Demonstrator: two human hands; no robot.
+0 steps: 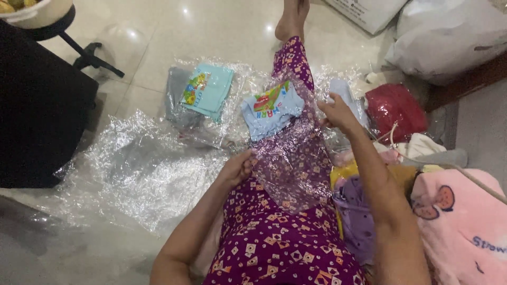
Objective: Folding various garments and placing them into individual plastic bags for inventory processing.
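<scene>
A clear plastic bag (290, 158) is held over the lap, its long axis running from the knee back toward the body, with a folded light-blue shirt (272, 111) at its far end. The left hand (237, 168) is clamped on its near edge, the right hand (338, 113) on its far side. The crinkled film blurs the shirt's print. 1 pink blanket (465, 221) is cut off at right.

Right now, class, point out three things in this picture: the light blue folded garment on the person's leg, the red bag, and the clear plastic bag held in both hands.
light blue folded garment (269, 112), head view, on its blue fabric.
red bag (395, 110), head view, on its shiny middle.
clear plastic bag (293, 158), head view, on the crinkled film over the leg.
</scene>
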